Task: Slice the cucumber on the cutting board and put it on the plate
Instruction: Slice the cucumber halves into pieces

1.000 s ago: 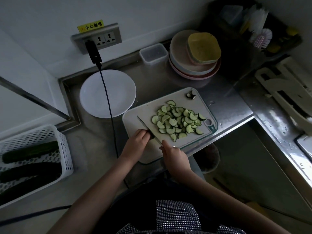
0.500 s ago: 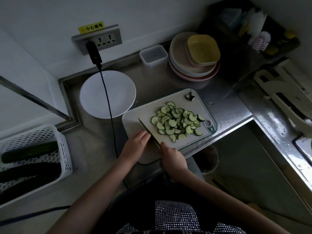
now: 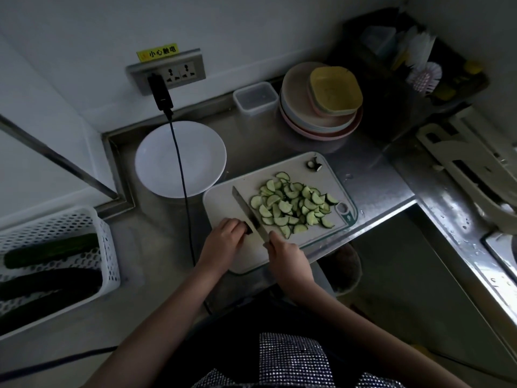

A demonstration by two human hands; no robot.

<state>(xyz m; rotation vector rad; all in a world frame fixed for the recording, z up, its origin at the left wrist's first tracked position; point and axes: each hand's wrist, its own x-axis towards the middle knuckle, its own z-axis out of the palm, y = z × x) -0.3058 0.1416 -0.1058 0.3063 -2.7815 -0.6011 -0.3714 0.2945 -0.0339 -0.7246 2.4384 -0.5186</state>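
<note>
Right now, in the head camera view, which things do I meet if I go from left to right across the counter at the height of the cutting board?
white basket → black cable → left hand → knife → cucumber slices → cutting board's hanging hole end.

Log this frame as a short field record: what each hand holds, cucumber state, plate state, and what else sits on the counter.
left hand: pinning a dark cucumber end piece to the white plastic cutting board
right hand: gripping the steel knife, blade on the board beside the end piece
cucumber slices: half-moons piled on the board's right half
round white plate: no slices on it; a black cable runs over it
basket: white perforated basket, left, holds whole cucumbers
stage: slicing nearly done, nothing plated
</note>
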